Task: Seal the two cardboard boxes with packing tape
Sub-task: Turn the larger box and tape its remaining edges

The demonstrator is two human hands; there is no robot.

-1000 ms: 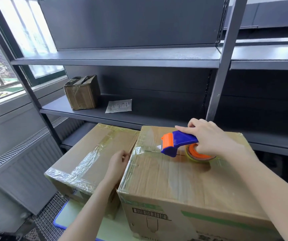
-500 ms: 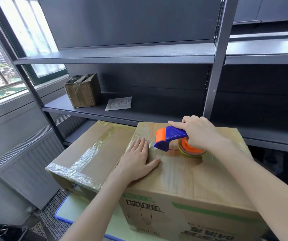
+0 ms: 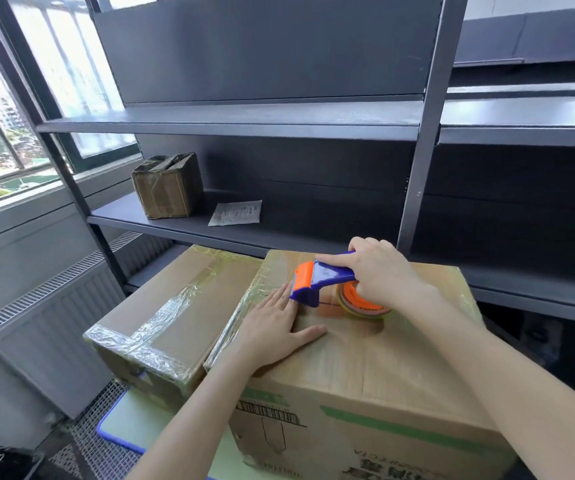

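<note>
Two cardboard boxes stand side by side in front of me. The large box (image 3: 376, 368) on the right has a green stripe and barcode on its front. The smaller box (image 3: 182, 306) on the left carries crinkled clear tape across its top and corner. My right hand (image 3: 379, 271) grips a blue and orange tape dispenser (image 3: 320, 282) with a tape roll (image 3: 359, 303), its orange end down on the large box's top. My left hand (image 3: 275, 327) lies flat with spread fingers on that top, fingertips right beside the dispenser's blade.
A dark metal shelving unit (image 3: 279, 123) rises behind the boxes. On its lower shelf sit a small taped box (image 3: 166, 185) and a paper sheet (image 3: 236, 213). A radiator (image 3: 47, 317) and window are at the left. The boxes rest on a pale green table (image 3: 133, 424) with a blue edge.
My left hand moved from the gap between the boxes onto the large box's top and now lies flat there. The dispenser shifted a little to the left across the top.
</note>
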